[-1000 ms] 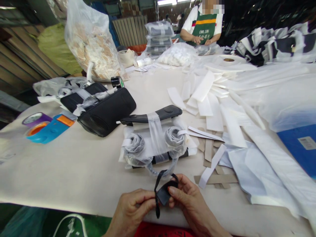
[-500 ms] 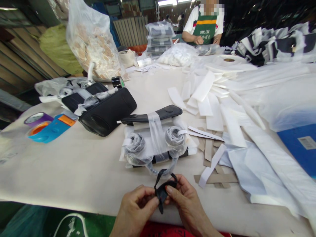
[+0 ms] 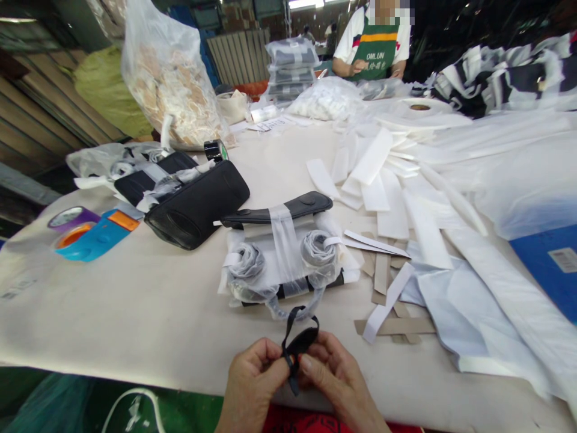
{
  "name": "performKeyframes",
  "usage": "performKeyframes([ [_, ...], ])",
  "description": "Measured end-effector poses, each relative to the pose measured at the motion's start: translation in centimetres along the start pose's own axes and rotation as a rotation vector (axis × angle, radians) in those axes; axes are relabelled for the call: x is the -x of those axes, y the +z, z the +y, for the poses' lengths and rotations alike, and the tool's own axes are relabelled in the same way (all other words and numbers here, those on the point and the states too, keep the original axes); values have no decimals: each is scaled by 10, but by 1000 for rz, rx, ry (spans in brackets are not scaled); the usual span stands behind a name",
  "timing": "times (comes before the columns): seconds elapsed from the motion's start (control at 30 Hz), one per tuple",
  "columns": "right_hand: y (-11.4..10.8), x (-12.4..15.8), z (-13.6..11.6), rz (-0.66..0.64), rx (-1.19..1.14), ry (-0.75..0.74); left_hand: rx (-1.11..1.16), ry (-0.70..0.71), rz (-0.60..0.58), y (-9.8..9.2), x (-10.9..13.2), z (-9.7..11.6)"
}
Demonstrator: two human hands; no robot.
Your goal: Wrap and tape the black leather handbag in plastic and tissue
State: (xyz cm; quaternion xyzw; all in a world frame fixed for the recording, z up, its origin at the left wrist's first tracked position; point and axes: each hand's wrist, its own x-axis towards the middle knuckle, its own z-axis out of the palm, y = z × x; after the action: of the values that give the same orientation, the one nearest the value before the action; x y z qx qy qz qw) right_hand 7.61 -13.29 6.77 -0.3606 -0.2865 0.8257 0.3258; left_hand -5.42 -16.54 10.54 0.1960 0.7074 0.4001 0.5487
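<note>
At the near table edge, my left hand (image 3: 253,379) pinches the thin strap of a small black tag (image 3: 303,341) between thumb and fingers. My right hand (image 3: 337,374) is closed on the tag's flat body from the other side. The strap rises in a loop above my fingertips; part of the tag is hidden by them. Just beyond lies a black handbag (image 3: 288,207), with clear plastic wrapping, a white band round it and two coiled, wrapped straps (image 3: 319,248). A wrapped handle curves toward my hands.
To the left are another black bag (image 3: 198,204), a blue tape dispenser (image 3: 97,234) and a purple tape roll (image 3: 72,218). White foam strips (image 3: 383,180) and brown card strips (image 3: 406,326) spread rightward. A person in a green apron (image 3: 376,51) works across the table (image 3: 135,319).
My hands have shifted slightly, the right one lower and closer to the left. The tag's flat body has turned upward between them, and the strap loop stands more upright.
</note>
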Motion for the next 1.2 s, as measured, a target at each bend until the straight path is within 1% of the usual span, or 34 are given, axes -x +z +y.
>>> performKeyframes([
  [0.1, 0, 10, 2, -15, 229, 22, 106, -61, -22, 3, -1, -4],
  [0.17, 2, 15, 3, -45, 379, -3, 149, -93, -45, 4, -2, -5],
  [0.27, 5, 17, 2, -76, 560, -102, 177, -120, -54, 6, -4, -6],
  [0.37, 4, 17, 2, -86, 654, -209, 179, -141, -42, 8, -5, -3],
  [0.43, 0, 16, 4, -59, 751, -284, 181, -157, -37, 10, -4, 0],
  [0.53, -9, 14, 7, 31, 942, -383, 240, -169, -52, 10, -2, 7],
  [0.63, -15, 12, 5, 72, 1097, -472, 283, -219, -129, 5, -1, 11],
  [0.73, -15, 10, -5, 102, 1245, -604, 282, -258, -214, -3, -4, 9],
  [0.8, -13, 9, -11, 139, 1333, -696, 280, -250, -239, -6, -7, 5],
  [0.87, -12, 9, -13, 151, 1403, -790, 263, -227, -231, -7, -7, 2],
  [0.93, -12, 10, -13, 169, 1433, -903, 210, -176, -192, -7, -4, 0],
  [1.0, -12, 12, -12, 204, 1432, -1010, 122, -98, -127, -4, 2, 0],
  [1.1, -10, 12, -13, 235, 1460, -1135, 27, -22, -73, 2, 11, 1],
  [1.13, -8, 11, -14, 231, 1474, -1174, -1, -4, -65, 4, 14, 2],
  [1.2, -6, 9, -15, 182, 1500, -1251, -70, 45, -51, 6, 17, 3],
])
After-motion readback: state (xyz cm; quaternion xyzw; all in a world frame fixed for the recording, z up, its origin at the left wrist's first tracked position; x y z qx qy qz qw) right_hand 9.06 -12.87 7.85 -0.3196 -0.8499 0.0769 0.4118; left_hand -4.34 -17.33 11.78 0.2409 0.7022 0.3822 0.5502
